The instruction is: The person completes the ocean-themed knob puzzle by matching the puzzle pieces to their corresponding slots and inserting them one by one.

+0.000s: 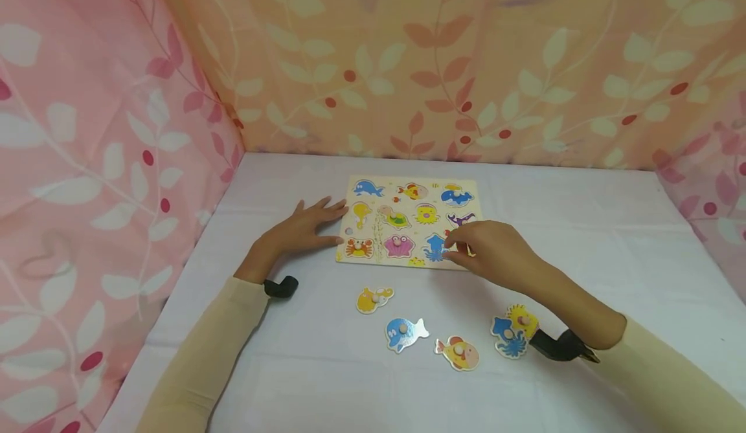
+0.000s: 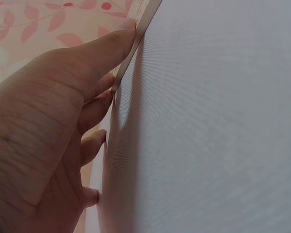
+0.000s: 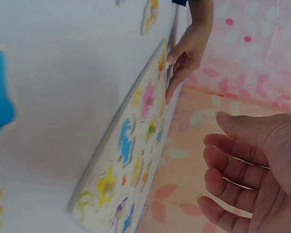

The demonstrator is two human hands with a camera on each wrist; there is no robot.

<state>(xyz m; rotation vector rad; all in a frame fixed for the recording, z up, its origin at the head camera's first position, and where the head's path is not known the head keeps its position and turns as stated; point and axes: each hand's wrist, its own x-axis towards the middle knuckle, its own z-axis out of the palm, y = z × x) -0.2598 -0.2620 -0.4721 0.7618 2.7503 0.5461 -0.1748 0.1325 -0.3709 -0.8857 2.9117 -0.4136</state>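
Note:
A wooden peg puzzle board (image 1: 379, 226) with sea-animal pictures lies flat on the table. My left hand (image 1: 309, 229) rests at its left edge, fingers spread, the thumb (image 2: 114, 46) touching the board's side in the left wrist view. Over the lower right corner is my right hand (image 1: 495, 252); in the right wrist view its fingers (image 3: 233, 189) are loosely bent with nothing between them. A crab piece (image 1: 359, 247), a pink shell piece (image 1: 399, 246), a turtle piece (image 1: 395, 217) and a blue whale piece (image 1: 456, 196) sit in the board.
Nearer than the board lie a yellow piece (image 1: 375, 299), a blue fish-tailed piece (image 1: 406, 334) and a yellow-and-red fish piece (image 1: 458, 353). By the right wrist, a blue squid piece (image 1: 508, 339) overlaps a yellow piece (image 1: 522, 320). Patterned cloth (image 1: 373, 64) stands behind the white table.

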